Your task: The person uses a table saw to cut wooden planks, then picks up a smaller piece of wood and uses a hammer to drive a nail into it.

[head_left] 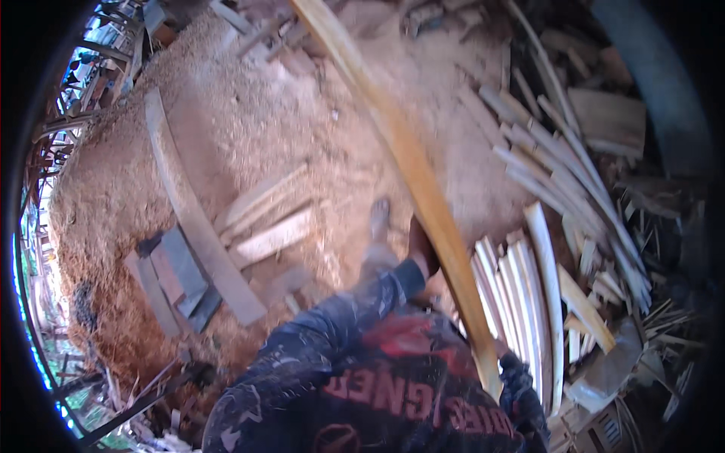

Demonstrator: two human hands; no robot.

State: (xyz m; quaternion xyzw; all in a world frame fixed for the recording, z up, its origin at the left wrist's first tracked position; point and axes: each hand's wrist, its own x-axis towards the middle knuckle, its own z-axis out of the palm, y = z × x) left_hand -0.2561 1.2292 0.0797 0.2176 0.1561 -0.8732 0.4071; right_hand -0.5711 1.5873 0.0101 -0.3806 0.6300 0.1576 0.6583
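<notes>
A long yellow-brown wooden plank [408, 166] runs diagonally from the top of the view down past my body. My left hand [420, 253], in a dark, paint-flecked sleeve, grips its left edge near the middle of the view, with the fingers mostly hidden behind the wood. Lower down, my right hand [500, 349] holds the same plank near its lower end, partly hidden by it. Beside the plank on the right stands a group of pale cut strips [529, 302].
Sawdust-covered ground [226, 113] surrounds my bare foot [379, 215]. A long board [189, 204], short pale planks [272, 241] and dark offcuts [177, 275] lie at the left. Heaped timber [559, 174] lines the right, with a clutter of wood and posts along the far-left rim.
</notes>
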